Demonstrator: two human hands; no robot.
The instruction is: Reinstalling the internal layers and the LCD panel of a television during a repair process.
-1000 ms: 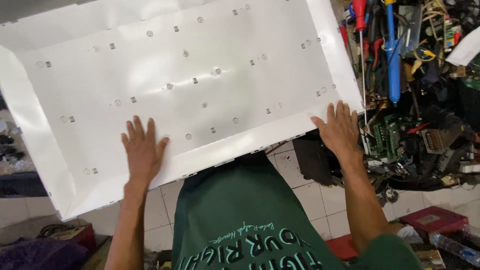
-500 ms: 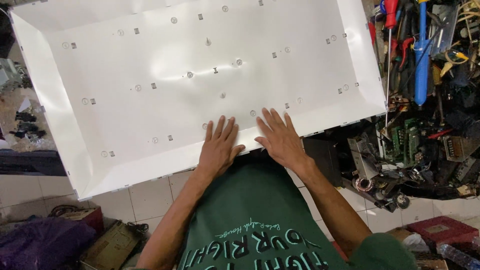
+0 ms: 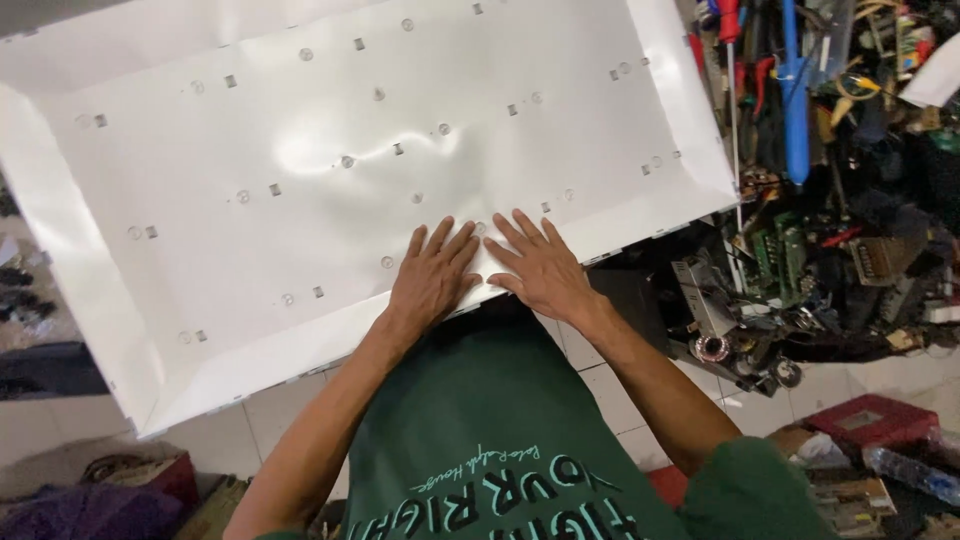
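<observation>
Pressing left hand (image 3: 432,277) and right hand (image 3: 540,270) flat, fingers spread open, side by side on near edge of white reflector sheet (image 3: 300,180); cluttered tools (image 3: 795,100) to right.

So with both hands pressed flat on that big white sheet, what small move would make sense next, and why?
Probably sliding the left hand and right hand apart along the near edge of the white reflector sheet. Both lie flat, side by side at the middle of that edge, and the sheet shows a ripple just beyond them, so smoothing outward seems likely to flatten it.
</observation>
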